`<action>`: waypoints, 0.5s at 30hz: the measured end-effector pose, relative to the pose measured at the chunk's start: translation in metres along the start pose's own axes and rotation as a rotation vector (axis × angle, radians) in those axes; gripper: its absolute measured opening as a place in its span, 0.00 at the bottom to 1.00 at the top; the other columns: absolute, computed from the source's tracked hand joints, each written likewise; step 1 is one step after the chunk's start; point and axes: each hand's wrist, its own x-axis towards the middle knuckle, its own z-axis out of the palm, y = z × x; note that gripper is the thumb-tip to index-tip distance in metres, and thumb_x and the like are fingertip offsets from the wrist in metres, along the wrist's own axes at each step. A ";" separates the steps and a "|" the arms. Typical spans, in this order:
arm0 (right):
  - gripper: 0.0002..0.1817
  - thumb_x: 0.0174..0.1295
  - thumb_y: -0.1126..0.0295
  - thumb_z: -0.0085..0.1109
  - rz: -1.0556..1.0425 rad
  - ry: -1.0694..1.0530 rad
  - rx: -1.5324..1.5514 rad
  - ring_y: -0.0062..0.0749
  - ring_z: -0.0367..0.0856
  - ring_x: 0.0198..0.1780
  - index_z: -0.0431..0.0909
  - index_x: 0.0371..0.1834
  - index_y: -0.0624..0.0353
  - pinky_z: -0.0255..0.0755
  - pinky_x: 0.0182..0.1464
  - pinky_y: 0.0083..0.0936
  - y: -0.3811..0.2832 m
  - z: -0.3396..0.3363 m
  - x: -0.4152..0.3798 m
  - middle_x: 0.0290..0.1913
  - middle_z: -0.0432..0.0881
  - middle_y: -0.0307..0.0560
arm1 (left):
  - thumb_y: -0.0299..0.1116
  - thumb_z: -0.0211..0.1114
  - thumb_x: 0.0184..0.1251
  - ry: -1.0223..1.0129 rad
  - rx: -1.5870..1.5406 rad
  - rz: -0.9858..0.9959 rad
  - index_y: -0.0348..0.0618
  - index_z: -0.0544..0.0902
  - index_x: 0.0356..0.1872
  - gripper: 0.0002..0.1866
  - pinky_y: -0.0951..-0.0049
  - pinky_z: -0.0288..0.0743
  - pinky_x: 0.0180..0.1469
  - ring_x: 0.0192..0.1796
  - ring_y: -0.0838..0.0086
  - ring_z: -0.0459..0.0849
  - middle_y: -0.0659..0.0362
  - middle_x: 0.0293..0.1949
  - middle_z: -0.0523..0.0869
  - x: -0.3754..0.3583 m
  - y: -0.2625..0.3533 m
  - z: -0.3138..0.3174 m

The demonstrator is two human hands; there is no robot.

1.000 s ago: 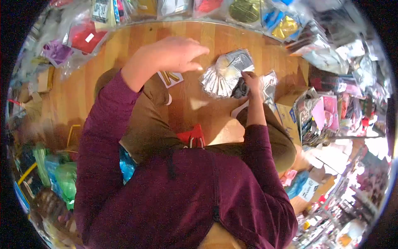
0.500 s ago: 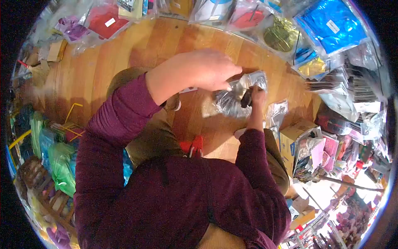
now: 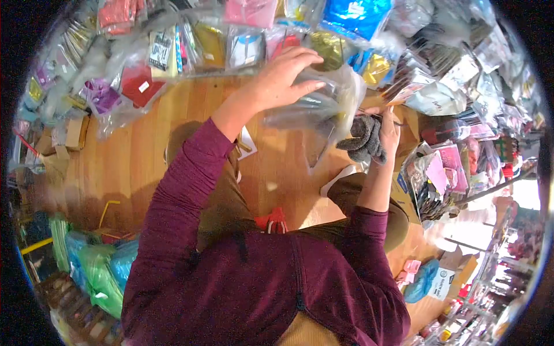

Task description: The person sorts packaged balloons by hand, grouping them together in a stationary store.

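Note:
My right hand (image 3: 390,134) is closed around a bunched dark grey knitted item (image 3: 365,138), whose exact kind is hard to make out. Just left of it hangs a clear plastic bag (image 3: 340,98), crumpled and partly smeared by motion. Whether the right fingers also pinch the bag cannot be told. My left hand (image 3: 284,79) is raised over the floor with its fingers apart, thumb pointing at the bag's upper left side. Nothing shows between the left fingers.
Packaged goods in clear bags line the far side, among them a blue packet (image 3: 353,17) and a red one (image 3: 140,85). At the right stands a box of packets (image 3: 447,167). Green plastic bags (image 3: 98,274) lie at lower left. A white-edged item (image 3: 246,143) rests on the wooden floor.
Both hands have lifted away from the floor. The grey knitted item has come up with my right hand, and the clear bag now hangs between the hands. My left fingers have spread.

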 end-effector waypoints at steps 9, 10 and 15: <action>0.22 0.68 0.60 0.42 -0.255 -0.139 -0.221 0.28 0.78 0.27 0.75 0.26 0.68 0.72 0.32 0.22 -0.063 0.038 0.008 0.25 0.80 0.51 | 0.49 0.52 0.64 0.098 -0.379 -0.269 0.34 0.74 0.45 0.25 0.67 0.70 0.43 0.41 0.57 0.78 0.45 0.40 0.80 0.007 0.020 0.014; 0.21 0.67 0.61 0.44 -0.312 -0.111 -0.273 0.28 0.78 0.27 0.75 0.26 0.68 0.72 0.32 0.22 -0.065 0.041 0.009 0.24 0.80 0.49 | 0.49 0.52 0.64 0.104 -0.373 -0.251 0.34 0.74 0.45 0.25 0.67 0.70 0.43 0.41 0.57 0.78 0.45 0.40 0.80 0.008 0.019 0.013; 0.16 0.65 0.68 0.47 -0.440 -0.126 -0.437 0.21 0.72 0.28 0.78 0.23 0.66 0.67 0.34 0.21 -0.040 0.063 0.008 0.24 0.78 0.43 | 0.46 0.61 0.56 0.034 -0.574 -0.322 0.33 0.71 0.50 0.28 0.66 0.69 0.48 0.49 0.60 0.76 0.47 0.44 0.78 0.012 0.015 0.021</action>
